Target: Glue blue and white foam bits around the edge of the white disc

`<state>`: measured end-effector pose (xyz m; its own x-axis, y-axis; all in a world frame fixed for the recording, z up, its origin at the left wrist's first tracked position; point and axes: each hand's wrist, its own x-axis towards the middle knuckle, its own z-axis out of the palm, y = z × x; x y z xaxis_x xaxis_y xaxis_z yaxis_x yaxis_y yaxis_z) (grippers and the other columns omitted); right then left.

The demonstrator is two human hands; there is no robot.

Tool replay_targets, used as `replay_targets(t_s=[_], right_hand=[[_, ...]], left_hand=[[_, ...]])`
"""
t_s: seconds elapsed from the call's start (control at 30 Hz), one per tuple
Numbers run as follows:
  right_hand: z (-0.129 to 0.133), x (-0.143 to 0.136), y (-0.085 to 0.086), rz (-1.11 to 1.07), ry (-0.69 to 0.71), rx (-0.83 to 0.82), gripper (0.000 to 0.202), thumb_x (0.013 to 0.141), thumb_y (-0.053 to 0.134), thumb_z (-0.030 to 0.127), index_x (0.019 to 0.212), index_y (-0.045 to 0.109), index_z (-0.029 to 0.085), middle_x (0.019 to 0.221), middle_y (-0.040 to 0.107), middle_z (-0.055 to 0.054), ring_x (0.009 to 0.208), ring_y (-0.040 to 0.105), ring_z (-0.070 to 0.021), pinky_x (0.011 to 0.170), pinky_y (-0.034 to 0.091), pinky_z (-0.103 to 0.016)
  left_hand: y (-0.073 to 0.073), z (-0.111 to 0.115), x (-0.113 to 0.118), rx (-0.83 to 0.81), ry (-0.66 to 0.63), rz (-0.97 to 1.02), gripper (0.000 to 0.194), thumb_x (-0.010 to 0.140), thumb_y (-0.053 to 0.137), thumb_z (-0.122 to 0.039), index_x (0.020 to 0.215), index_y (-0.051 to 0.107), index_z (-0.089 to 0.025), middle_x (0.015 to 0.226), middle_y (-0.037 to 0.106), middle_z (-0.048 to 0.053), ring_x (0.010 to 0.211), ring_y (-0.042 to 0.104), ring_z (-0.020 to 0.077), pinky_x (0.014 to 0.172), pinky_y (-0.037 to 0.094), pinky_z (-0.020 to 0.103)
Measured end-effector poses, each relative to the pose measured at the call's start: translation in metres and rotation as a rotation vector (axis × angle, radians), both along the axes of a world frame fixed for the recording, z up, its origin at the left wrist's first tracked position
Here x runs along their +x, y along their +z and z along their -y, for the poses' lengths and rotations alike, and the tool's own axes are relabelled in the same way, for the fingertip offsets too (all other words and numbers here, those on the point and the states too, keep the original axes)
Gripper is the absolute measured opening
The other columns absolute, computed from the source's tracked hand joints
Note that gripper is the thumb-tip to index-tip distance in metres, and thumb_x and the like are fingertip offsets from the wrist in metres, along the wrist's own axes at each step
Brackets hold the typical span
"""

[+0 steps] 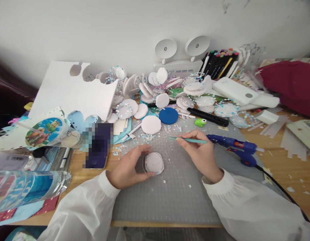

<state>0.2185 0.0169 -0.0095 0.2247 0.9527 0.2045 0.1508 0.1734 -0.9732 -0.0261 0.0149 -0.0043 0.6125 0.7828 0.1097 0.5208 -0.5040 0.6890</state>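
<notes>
While left hand (pixel 129 167) cups round white foam disc (pixel 154 163), right hand (pixel 200 152) pinches thin teal tweezers (pixel 188 140).

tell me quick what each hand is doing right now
Left hand: fingers closed around the edge of a white foam disc on the grey cutting mat.
Right hand: fingers pinched shut on teal tweezers.

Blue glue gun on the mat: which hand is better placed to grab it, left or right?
Right, probably. The glue gun lies just beyond the right hand, on its side of the mat. That hand holds teal tweezers, so it must drop them first. The left hand is farther away, gripping the white foam disc.
</notes>
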Motion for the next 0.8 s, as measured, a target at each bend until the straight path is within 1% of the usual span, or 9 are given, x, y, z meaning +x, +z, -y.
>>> replay_targets(t_s=[0.07, 0.13, 0.27, 0.33, 0.43, 0.5, 0.63, 0.7, 0.8], right_hand=[[-0.004, -0.003, -0.001, 0.102, 0.01, 0.036, 0.013, 0.076, 0.071, 0.027, 0.072, 0.059, 0.023, 0.077, 0.067, -0.003, 0.077, 0.064, -0.0192, 0.069, 0.051, -0.034], [-0.008, -0.006, -0.003, 0.171, 0.049, 0.091, 0.01, 0.077, 0.07, 0.026, 0.072, 0.061, 0.023, 0.076, 0.068, -0.004, 0.077, 0.065, -0.0199, 0.07, 0.051, -0.035], [-0.018, -0.011, -0.01, 0.238, 0.115, 0.164, 0.006, 0.078, 0.068, 0.025, 0.074, 0.063, 0.023, 0.076, 0.07, -0.004, 0.077, 0.065, -0.0214, 0.072, 0.051, -0.038], [-0.022, -0.014, -0.014, 0.263, 0.133, 0.163, 0.006, 0.078, 0.068, 0.025, 0.074, 0.064, 0.023, 0.076, 0.07, -0.004, 0.077, 0.065, -0.0214, 0.072, 0.05, -0.037], [-0.024, -0.015, -0.018, 0.283, 0.141, 0.149, 0.007, 0.078, 0.068, 0.025, 0.073, 0.064, 0.023, 0.075, 0.069, -0.004, 0.074, 0.065, -0.0209, 0.071, 0.049, -0.037], [-0.023, -0.013, -0.015, 0.287, 0.123, 0.151, 0.007, 0.077, 0.069, 0.024, 0.073, 0.064, 0.023, 0.075, 0.069, -0.004, 0.074, 0.065, -0.021, 0.071, 0.049, -0.037], [-0.018, -0.008, -0.003, 0.29, 0.051, 0.169, 0.008, 0.078, 0.068, 0.023, 0.074, 0.062, 0.023, 0.077, 0.069, -0.004, 0.076, 0.064, -0.0202, 0.072, 0.049, -0.036], [-0.016, -0.006, 0.0, 0.286, 0.025, 0.161, 0.008, 0.078, 0.068, 0.023, 0.074, 0.061, 0.023, 0.077, 0.068, -0.004, 0.077, 0.064, -0.0197, 0.072, 0.049, -0.035], [-0.017, -0.007, -0.004, 0.254, 0.047, 0.134, 0.008, 0.078, 0.068, 0.024, 0.075, 0.061, 0.022, 0.079, 0.068, -0.004, 0.079, 0.065, -0.0199, 0.074, 0.051, -0.036]], left_hand=[[0.001, 0.0, -0.001, -0.009, -0.042, -0.019, 0.08, 0.066, 0.078, -0.042, 0.129, 0.032, -0.024, 0.12, 0.058, 0.011, 0.11, 0.058, 0.0277, 0.093, 0.048, 0.043], [0.002, 0.0, -0.001, -0.014, -0.068, -0.011, 0.085, 0.064, 0.078, -0.046, 0.131, 0.031, -0.023, 0.123, 0.055, 0.013, 0.112, 0.056, 0.0293, 0.094, 0.047, 0.044], [0.0, 0.0, -0.001, -0.022, -0.048, 0.02, 0.077, 0.07, 0.074, -0.044, 0.13, 0.031, -0.022, 0.123, 0.054, 0.013, 0.113, 0.055, 0.0283, 0.095, 0.047, 0.044], [-0.002, 0.0, 0.0, -0.031, -0.037, 0.026, 0.074, 0.072, 0.073, -0.043, 0.13, 0.032, -0.023, 0.123, 0.054, 0.013, 0.113, 0.056, 0.028, 0.095, 0.047, 0.043], [-0.004, 0.001, 0.0, -0.03, -0.016, 0.043, 0.074, 0.071, 0.074, -0.043, 0.13, 0.033, -0.024, 0.123, 0.055, 0.012, 0.113, 0.056, 0.0285, 0.095, 0.047, 0.044], [-0.003, 0.001, 0.001, -0.016, 0.015, 0.054, 0.073, 0.07, 0.075, -0.042, 0.128, 0.035, -0.023, 0.123, 0.055, 0.012, 0.114, 0.055, 0.0288, 0.096, 0.047, 0.044], [-0.002, 0.001, 0.001, 0.011, 0.066, 0.066, 0.071, 0.07, 0.076, -0.041, 0.127, 0.036, -0.023, 0.125, 0.054, 0.012, 0.116, 0.054, 0.0286, 0.099, 0.046, 0.045], [-0.002, 0.0, 0.001, 0.012, 0.051, 0.072, 0.073, 0.07, 0.076, -0.041, 0.127, 0.035, -0.023, 0.125, 0.054, 0.012, 0.116, 0.054, 0.0283, 0.099, 0.046, 0.045], [-0.002, 0.001, 0.001, -0.001, 0.013, 0.074, 0.075, 0.069, 0.076, -0.043, 0.128, 0.034, -0.023, 0.125, 0.055, 0.012, 0.116, 0.055, 0.0288, 0.099, 0.047, 0.045]])
